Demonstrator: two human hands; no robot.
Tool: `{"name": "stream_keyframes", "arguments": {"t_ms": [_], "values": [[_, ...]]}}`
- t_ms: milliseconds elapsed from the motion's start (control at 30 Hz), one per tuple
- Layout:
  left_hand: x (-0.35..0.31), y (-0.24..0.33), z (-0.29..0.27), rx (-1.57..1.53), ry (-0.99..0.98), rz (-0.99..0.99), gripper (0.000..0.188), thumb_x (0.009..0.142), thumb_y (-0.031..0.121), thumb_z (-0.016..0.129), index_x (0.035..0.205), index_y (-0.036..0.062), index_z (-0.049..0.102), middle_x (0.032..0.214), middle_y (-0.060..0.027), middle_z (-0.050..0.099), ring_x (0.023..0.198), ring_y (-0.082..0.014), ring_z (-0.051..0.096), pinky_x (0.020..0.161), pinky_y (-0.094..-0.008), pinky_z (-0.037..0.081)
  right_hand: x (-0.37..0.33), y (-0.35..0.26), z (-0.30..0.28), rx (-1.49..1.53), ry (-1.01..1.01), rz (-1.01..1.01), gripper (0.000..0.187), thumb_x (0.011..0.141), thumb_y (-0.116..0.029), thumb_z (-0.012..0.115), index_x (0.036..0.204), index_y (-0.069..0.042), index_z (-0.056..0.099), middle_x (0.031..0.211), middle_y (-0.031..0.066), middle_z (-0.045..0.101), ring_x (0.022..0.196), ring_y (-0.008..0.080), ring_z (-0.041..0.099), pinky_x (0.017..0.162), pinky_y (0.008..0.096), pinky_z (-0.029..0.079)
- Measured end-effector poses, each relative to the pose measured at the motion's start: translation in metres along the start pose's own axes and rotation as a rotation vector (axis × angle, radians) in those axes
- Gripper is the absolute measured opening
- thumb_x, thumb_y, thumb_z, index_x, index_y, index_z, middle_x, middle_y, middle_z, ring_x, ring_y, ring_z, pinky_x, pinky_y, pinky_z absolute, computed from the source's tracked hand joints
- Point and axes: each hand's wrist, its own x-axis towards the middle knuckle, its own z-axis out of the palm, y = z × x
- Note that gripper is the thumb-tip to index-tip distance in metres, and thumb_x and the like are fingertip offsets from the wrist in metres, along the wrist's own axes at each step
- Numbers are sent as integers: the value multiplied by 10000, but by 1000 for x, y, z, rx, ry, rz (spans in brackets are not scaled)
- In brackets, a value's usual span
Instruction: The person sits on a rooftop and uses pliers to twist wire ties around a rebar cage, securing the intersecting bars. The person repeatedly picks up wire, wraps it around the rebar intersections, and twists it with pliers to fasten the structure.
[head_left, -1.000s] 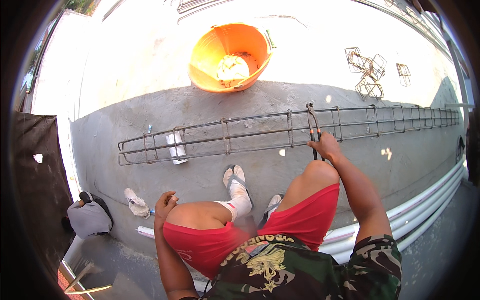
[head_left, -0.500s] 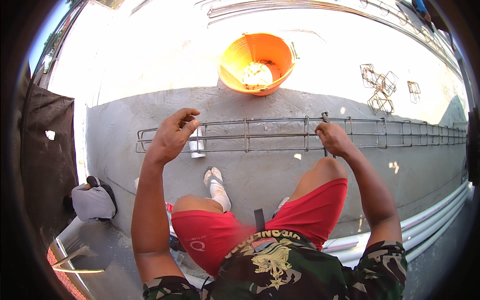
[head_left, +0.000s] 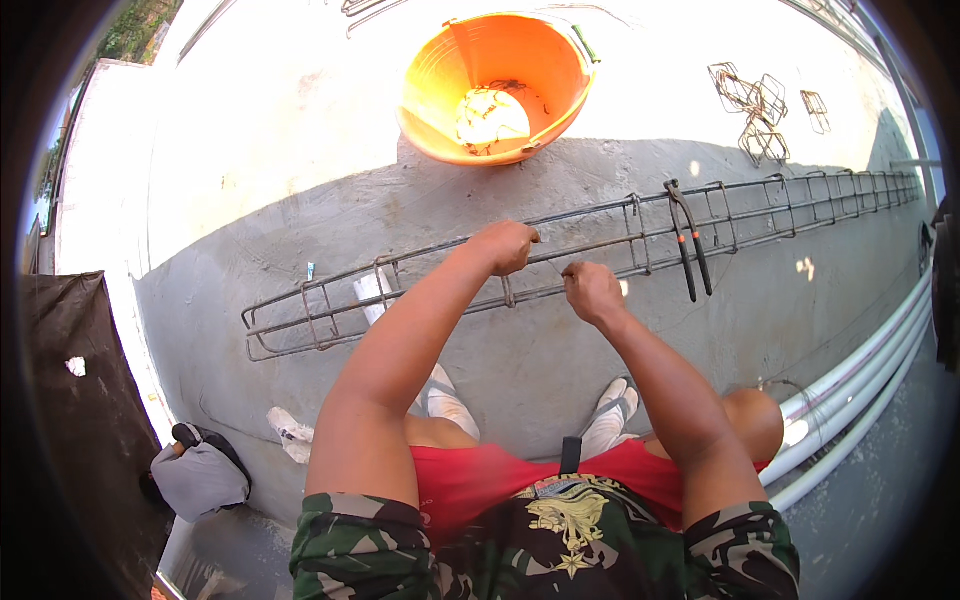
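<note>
A long rebar cage (head_left: 440, 290) of thin bars and rectangular stirrups lies across the grey floor in front of me. Over its middle, my left hand (head_left: 507, 247) is closed beside the bars; what its fingers hold is hidden. Close to its right, my right hand (head_left: 594, 292) pinches what looks like a thin wire, faintly visible between the two hands. Pincers (head_left: 688, 240) with dark, orange-marked handles rest on the cage to the right, jaws on the far bar. A white pipe piece (head_left: 372, 292) sits under the cage's left part.
An orange bucket (head_left: 560, 75) with wire scraps inside stands beyond the cage. Loose stirrups (head_left: 765, 105) lie at the far right. White pipes (head_left: 850, 410) run along the right. At left are a grey bag-like bundle (head_left: 203, 480) and a dark sheet (head_left: 75, 430).
My right hand has let go of the pincers, which now lie on the cage. My left hand, earlier open near the cage's left end, has moved right and closed. The view has shifted.
</note>
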Motion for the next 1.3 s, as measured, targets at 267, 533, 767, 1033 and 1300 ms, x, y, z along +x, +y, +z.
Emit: {"name": "stream_keyframes", "arguments": {"t_ms": [267, 533, 767, 1033, 1300], "values": [[24, -11, 9, 137, -236, 13, 233, 796, 80, 505, 966, 46, 660, 1021, -181, 674, 989, -386, 621, 812, -470, 491, -6, -19, 34, 153, 71, 113, 239, 895, -223, 551, 1041, -133, 716, 952, 190, 691, 909, 381, 659, 823, 460, 523], [6, -26, 25, 68, 156, 236, 144, 826, 104, 514, 837, 11, 624, 896, -188, 641, 990, -382, 598, 821, -468, 485, -1, -53, 46, 58, 45, 96, 257, 863, -148, 507, 994, -65, 712, 942, 218, 682, 907, 389, 657, 821, 481, 517], [-26, -30, 10, 188, 199, 146, 190, 843, 150, 504, 811, 12, 631, 877, -203, 653, 916, -393, 625, 810, -489, 486, 10, -52, 59, 62, 34, 89, 232, 882, -176, 516, 1009, -107, 697, 929, 209, 677, 905, 411, 642, 807, 493, 509], [-21, -56, 7, 59, -12, 70, 273, 885, 211, 462, 897, 6, 643, 999, -243, 647, 907, -413, 617, 820, -477, 484, 7, -67, 66, 104, -88, 1, 223, 848, -131, 511, 974, -56, 679, 972, 250, 661, 957, 418, 628, 820, 509, 499], [-24, -89, 24, 119, 18, 421, 263, 898, 176, 457, 936, -27, 621, 946, -207, 642, 888, -369, 594, 787, -413, 473, 14, -68, 62, 146, -177, -36, 258, 846, -101, 495, 1010, -78, 693, 1023, 232, 659, 968, 412, 626, 841, 495, 499]]}}
